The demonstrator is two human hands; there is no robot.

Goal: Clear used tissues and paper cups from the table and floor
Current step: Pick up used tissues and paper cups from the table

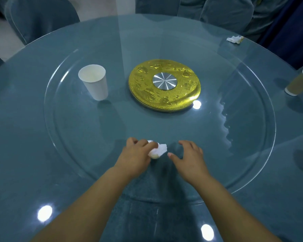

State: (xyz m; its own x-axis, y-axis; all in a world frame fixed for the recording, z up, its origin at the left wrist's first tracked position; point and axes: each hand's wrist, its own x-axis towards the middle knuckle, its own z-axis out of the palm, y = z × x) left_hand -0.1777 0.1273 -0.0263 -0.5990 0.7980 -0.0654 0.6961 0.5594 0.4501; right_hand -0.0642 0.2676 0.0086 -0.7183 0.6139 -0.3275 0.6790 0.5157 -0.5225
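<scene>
1. Well, from my far left: a white cup [94, 81] stands upright on the glass turntable [63, 154], left of the gold hub [164, 84] and well apart from both hands. Mouth up and standing alone, it looks easy to take by the wall with one hand. I cannot tell whether any liquid is left in it.
2. My left hand [135, 154] is clamped on a crumpled tissue [158, 151], fingers and thumb curled over the wad, near the edge of the turntable closest to me. I judge that a whole-hand squeeze suits something this soft, since it gathers the loose folds instead of dragging them. I cannot tell whether the wad is off the glass yet.
3. A part of that tissue pokes out of the fist on the side facing my other hand.
4. The gold hub sits at the centre under the glass. It reads as a fixture, not as something to clear.
5. My right hand [191, 156] hovers just beside the tissue with its fingers apart and loosely bent, holding nothing. I read it as kept free for the next piece of litter.
6. Further right, a second tissue [234, 39] lies near the far rim of the table [16, 137], and a brown cup [299, 82] stands at the right edge. Both are outside the turntable, so spinning it would not bring them closer.
7. No floor is in view, so that half of the job is unchecked.
</scene>
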